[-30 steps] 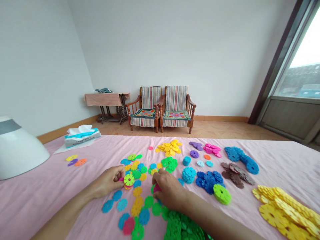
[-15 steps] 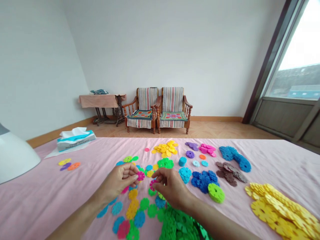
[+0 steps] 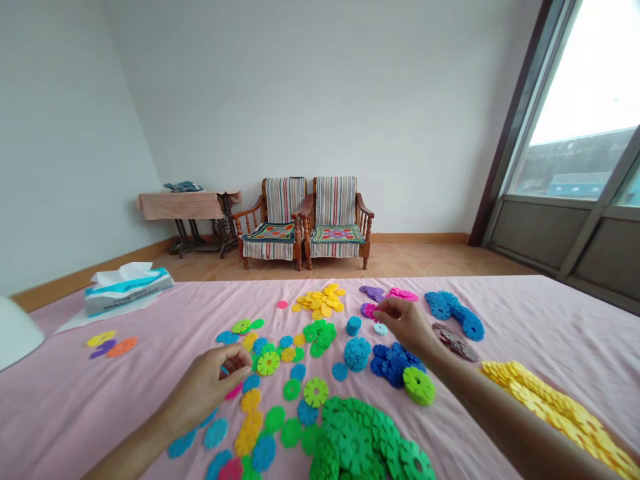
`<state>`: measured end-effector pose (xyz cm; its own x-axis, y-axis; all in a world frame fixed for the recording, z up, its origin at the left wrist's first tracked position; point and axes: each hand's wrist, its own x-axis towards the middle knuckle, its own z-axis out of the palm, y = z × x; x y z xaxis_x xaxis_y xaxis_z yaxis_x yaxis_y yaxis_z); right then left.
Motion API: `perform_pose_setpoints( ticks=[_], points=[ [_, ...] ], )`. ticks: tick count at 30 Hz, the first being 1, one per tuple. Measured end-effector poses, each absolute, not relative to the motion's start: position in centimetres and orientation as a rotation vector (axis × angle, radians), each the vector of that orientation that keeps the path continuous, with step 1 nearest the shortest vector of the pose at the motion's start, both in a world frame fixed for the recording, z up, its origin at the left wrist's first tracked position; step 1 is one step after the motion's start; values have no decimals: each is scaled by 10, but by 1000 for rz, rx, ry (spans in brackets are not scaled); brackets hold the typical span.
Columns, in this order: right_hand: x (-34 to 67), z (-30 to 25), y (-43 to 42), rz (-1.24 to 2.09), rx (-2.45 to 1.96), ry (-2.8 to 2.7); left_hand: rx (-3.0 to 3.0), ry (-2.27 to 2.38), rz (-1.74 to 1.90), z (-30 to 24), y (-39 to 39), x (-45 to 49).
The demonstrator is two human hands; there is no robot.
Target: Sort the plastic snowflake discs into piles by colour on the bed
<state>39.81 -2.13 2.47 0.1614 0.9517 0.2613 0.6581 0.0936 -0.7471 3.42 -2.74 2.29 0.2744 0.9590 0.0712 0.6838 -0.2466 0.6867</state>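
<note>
Flat plastic snowflake discs in many colours lie on a pink cloth. My right hand reaches far out beside the pink pile, its fingers pinched on a pink disc by a purple one. My left hand hovers low over the mixed loose discs, fingers curled in a pinch; what they hold is hidden. A pink disc lies just under it. A lime and yellow disc sits right of its fingertips.
A big green heap is nearest me, a yellow heap at right. Blue discs, a lime stack, brown discs and small yellow discs lie around. A tissue box and a white domed object are at left.
My right hand went from the middle, where it picked up a pink disc, out to the far pink pile. My left hand drew back towards me. The view swung right.
</note>
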Motion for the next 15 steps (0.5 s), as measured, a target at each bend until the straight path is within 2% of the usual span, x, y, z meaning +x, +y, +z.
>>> perform_pose_setpoints(
  ticks=[5, 15],
  points=[
    [472, 18, 14, 249, -2067, -1399, 2130, 1548, 547, 9, -29, 12],
    [491, 2, 62, 299, -2425, -1375, 2186, 1575, 422, 19, -35, 14]
  ],
)
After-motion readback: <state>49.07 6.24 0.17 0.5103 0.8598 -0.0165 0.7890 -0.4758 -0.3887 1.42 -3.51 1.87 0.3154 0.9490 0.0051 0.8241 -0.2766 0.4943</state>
